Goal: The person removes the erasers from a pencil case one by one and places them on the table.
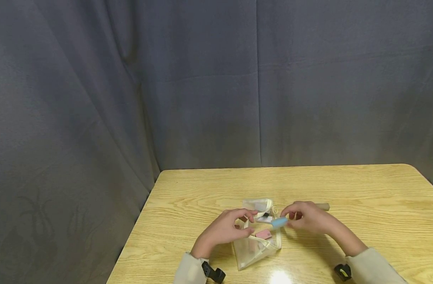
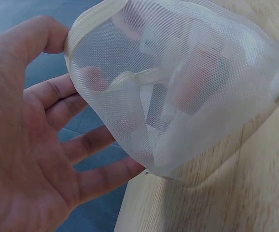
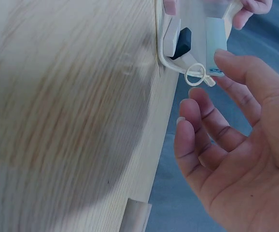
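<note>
A whitish mesh zip pouch lies on the table with its mouth spread wide. My left hand holds its rim at the left, the thumb and forefinger apart along the edges. In the left wrist view, the other fingers of the left hand reach behind the mesh. My right hand pinches a light blue rectangular block between thumb and forefinger, over the pouch's right side. Inside lie a pink block and a dark piece. A cream ring pull hangs at the zip end.
A brownish stick-like piece lies on the wooden table, partly hidden behind my right hand. Grey curtains hang behind the table and along its left side.
</note>
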Tool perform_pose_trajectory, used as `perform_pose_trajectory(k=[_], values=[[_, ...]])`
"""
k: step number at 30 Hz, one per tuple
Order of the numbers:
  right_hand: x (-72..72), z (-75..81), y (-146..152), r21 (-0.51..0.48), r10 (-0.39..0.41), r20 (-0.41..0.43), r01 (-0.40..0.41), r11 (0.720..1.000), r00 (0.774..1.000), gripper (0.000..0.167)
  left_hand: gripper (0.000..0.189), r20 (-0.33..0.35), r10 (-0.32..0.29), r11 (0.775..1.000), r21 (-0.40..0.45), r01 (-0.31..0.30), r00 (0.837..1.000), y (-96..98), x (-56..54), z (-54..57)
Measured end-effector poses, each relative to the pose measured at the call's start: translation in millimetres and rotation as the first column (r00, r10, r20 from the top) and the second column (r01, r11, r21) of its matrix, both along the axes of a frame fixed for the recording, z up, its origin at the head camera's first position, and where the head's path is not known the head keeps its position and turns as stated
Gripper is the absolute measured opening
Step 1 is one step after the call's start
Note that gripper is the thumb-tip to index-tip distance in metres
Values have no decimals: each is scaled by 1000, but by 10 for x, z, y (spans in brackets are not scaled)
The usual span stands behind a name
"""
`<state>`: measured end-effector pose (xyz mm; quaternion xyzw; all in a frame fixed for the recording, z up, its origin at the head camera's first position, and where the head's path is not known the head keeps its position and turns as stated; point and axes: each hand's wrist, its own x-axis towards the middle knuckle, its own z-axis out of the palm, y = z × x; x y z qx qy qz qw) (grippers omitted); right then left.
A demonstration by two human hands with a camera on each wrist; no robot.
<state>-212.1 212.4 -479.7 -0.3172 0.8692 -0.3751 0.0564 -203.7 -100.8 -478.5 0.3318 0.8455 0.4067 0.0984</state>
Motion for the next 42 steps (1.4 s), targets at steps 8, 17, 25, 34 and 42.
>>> perform_pose_trajectory(k=[8, 17, 25, 34, 42], values=[[6, 28, 102, 16, -41, -7, 41, 999, 999, 18, 17, 11, -5, 1000, -7, 5, 1000, -6, 2, -2], [13, 30, 238, 14, -72, -2, 72, 997, 997, 20, 17, 19, 2, 1000, -5, -2, 1000, -1, 4, 5], [17, -12, 369, -10, -89, 36, 89, 996, 995, 24, 17, 18, 5, 1000, -12, -5, 1000, 7, 5, 3], [51, -40, 523, 11, -158, 39, 158, 987, 987, 23, 16, 22, -2, 1000, -11, 2, 1000, 1, -4, -4], [79, -62, 677, 9, -194, 71, 194, 981, 978, 21, 15, 12, -6, 1000, -8, 6, 1000, -6, -15, -18]])
